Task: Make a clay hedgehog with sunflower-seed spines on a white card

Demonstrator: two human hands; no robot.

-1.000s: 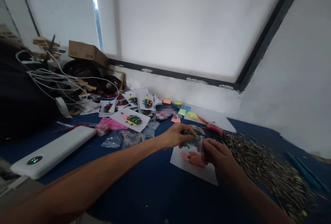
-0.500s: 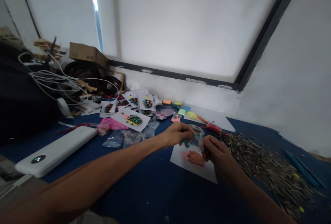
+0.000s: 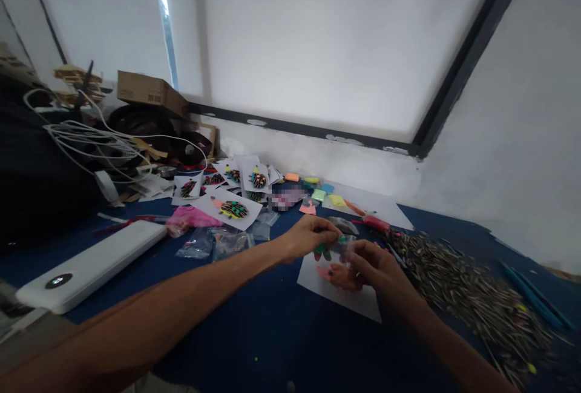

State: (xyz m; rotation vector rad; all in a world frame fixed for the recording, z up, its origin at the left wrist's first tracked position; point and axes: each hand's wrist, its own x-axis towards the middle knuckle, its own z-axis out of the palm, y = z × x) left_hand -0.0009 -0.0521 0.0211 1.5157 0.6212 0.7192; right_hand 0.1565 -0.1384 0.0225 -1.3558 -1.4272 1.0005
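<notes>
The left grip (image 3: 312,237) pinches green material (image 3: 323,252) and the right grip (image 3: 376,264) the clear bag (image 3: 347,247), seemingly to steady it between them. Below both lies the paper (image 3: 313,280), bearing an orange figure (image 3: 344,277).

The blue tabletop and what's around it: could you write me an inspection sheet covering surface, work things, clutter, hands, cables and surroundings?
Surface: dark blue tabletop, crowded toward the wall.
Work things: soft-looking green pieces and small clear plastic bag, above white paper sheet bearing orange-brown shape.
Clutter: heap of slim grey-brown pieces; white cards with spiky figures; white oblong device.
Hands: left hand holds the green pieces; right hand pinches the bag.
Cables: coiled thin white cable, left.
Surroundings: white wall, large white panel, brown cardboard box.
</notes>
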